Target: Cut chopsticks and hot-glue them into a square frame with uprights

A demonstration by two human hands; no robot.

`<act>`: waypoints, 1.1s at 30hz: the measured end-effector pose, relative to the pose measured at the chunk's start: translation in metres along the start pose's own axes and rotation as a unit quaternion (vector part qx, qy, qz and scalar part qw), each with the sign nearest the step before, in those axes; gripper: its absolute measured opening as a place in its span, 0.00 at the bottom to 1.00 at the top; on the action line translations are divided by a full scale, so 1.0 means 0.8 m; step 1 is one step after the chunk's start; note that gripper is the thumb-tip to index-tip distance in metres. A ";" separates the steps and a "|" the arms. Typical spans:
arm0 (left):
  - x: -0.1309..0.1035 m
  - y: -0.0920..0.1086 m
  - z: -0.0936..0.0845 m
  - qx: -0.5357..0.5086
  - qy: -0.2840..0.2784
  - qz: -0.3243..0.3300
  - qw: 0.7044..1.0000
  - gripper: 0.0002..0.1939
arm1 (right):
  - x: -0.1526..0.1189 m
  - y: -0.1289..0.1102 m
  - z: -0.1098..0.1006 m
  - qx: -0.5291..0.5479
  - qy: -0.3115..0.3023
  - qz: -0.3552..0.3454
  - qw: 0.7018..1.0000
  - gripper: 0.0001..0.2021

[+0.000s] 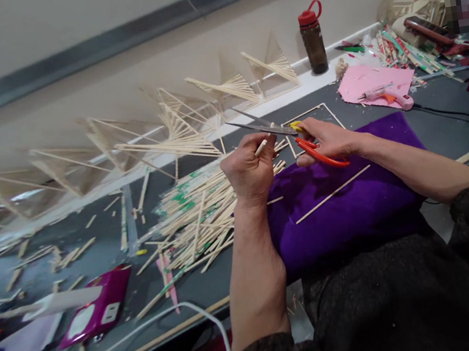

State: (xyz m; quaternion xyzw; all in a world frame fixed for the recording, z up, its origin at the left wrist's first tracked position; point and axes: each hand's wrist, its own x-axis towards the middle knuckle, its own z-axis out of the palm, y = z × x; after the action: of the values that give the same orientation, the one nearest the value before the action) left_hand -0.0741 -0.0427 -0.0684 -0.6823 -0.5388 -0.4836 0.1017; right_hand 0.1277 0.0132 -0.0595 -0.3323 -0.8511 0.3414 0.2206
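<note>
My left hand (249, 166) is closed around a thin wooden stick (261, 148), whose pale end sticks out of the fist. In my right hand (329, 139) is a pair of scissors (322, 155) with red-orange and yellow handles. The blades are parted and point left, with the tip of the stick between them, just above my left fist. Beneath my hands lies a purple cloth (342, 207) with a loose stick (332, 194) on it. A heap of wooden sticks (199, 220), some in green-printed wrappers, lies left of my left hand.
Lattice stick structures (176, 125) lean along the wall. A red-capped bottle (312, 41) stands behind. At right, a glue gun (392, 96) rests on pink paper (354, 82); its cable runs right. A magenta power strip (99, 308) and white cable (166, 311) lie front left.
</note>
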 end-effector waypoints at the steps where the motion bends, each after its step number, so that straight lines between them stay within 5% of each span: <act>1: 0.000 0.000 0.000 -0.002 -0.002 0.002 1.000 0.16 | 0.000 0.000 0.000 -0.003 -0.002 -0.007 1.000 0.23; 13: -0.002 -0.003 0.004 0.069 -0.030 -0.001 0.997 0.11 | 0.000 -0.010 0.000 -0.041 0.003 0.045 0.998 0.15; 21: -0.001 0.003 0.002 0.073 0.015 0.011 0.997 0.10 | -0.001 0.000 0.001 -0.032 -0.004 -0.025 0.999 0.21; 33: 0.001 -0.001 -0.009 0.073 -0.013 0.013 0.997 0.14 | -0.001 0.008 0.005 -0.021 -0.011 -0.058 0.998 0.33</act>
State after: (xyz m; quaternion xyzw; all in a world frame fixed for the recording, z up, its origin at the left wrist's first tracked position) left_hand -0.0788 -0.0469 -0.0646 -0.6858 -0.5654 -0.4328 0.1507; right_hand 0.1286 0.0143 -0.0665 -0.2831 -0.8783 0.3137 0.2237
